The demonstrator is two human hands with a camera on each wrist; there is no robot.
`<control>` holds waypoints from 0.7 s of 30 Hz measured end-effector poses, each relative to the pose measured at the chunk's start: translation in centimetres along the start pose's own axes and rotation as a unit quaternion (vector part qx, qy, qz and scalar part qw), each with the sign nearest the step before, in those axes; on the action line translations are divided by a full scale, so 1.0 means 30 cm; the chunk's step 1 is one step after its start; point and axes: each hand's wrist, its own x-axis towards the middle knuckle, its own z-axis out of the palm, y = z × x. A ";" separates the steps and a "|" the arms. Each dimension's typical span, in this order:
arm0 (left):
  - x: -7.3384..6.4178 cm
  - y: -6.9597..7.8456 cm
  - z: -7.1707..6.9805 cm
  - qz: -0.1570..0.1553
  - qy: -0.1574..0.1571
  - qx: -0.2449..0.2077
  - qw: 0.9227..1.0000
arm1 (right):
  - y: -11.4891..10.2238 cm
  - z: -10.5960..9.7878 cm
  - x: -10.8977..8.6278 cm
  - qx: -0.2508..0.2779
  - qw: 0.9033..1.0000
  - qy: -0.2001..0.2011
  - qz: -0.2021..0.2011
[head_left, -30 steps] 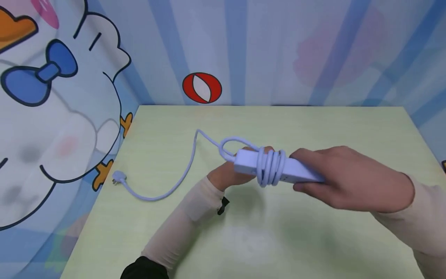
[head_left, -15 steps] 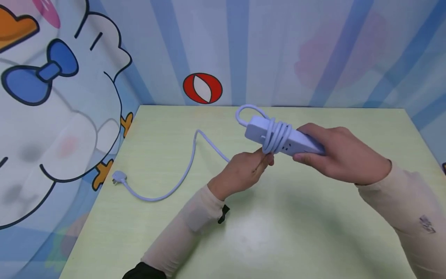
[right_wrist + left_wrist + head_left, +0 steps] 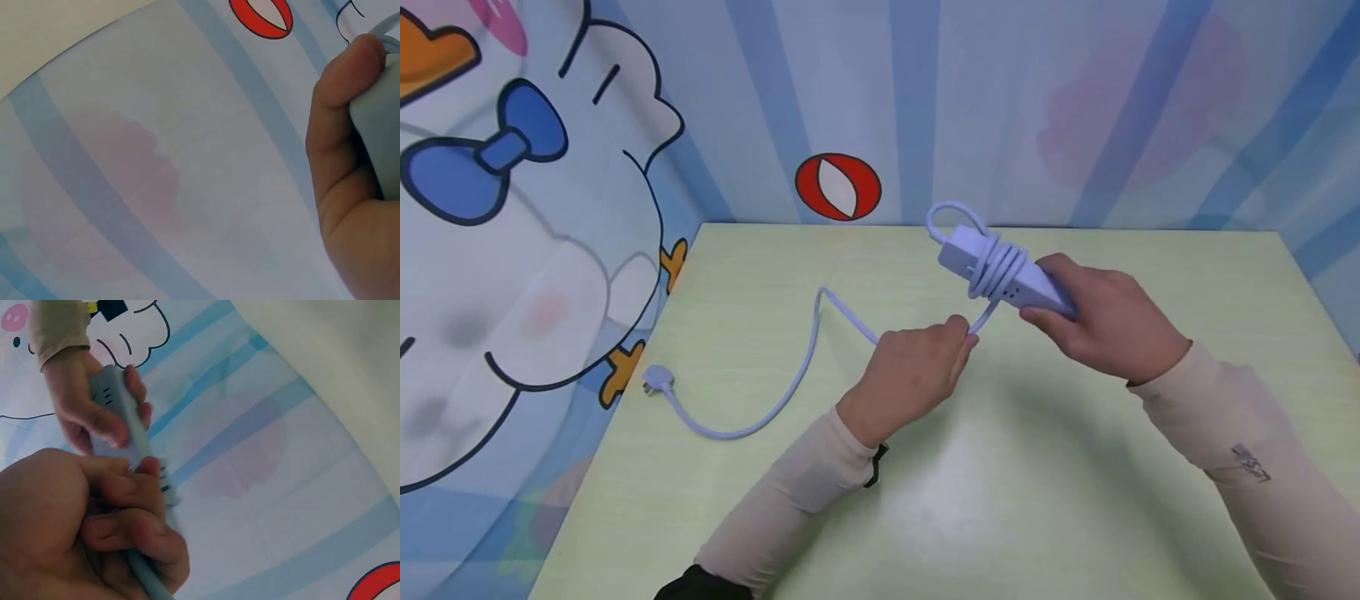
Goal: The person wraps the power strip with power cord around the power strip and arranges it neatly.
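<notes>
Over the table (image 3: 1037,508), right grip (image 3: 1108,321) clasps a power strip (image 3: 1039,289); left grip (image 3: 908,379), its cord (image 3: 983,318).

Shows a pale green table (image 3: 970,500) and, just behind its far edge, a pale blue backdrop (image 3: 985,108) with darker blue stripes (image 3: 912,108) — and, printed on it left of centre, a red-and-white ball (image 3: 838,187) just above that edge. Carries a faint pink patch (image 3: 1138,100) to the far right. Presents, along the left side, a large white cartoon figure (image 3: 587,183) outlined in black, with a blue bow (image 3: 503,150) at the far left and two small orange shapes (image 3: 621,375) beside the table's left edge — plus a bigger orange shape (image 3: 433,60) and a pink oval (image 3: 501,23) in the far left corner.
</notes>
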 end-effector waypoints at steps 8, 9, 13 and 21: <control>0.013 -0.014 -0.061 0.007 -0.065 0.058 0.996 | 0.047 0.066 0.011 -0.079 0.996 0.034 -0.005; 0.017 -0.017 -0.069 0.009 -0.073 0.062 0.995 | 0.048 0.073 0.011 -0.083 0.996 0.027 -0.005; 0.035 -0.030 -0.109 0.006 -0.108 0.069 0.992 | 0.035 0.089 0.009 -0.093 0.995 0.007 -0.017; 0.070 -0.057 -0.182 0.068 -0.109 0.109 0.986 | -0.029 0.100 -0.006 -0.133 0.989 -0.054 -0.033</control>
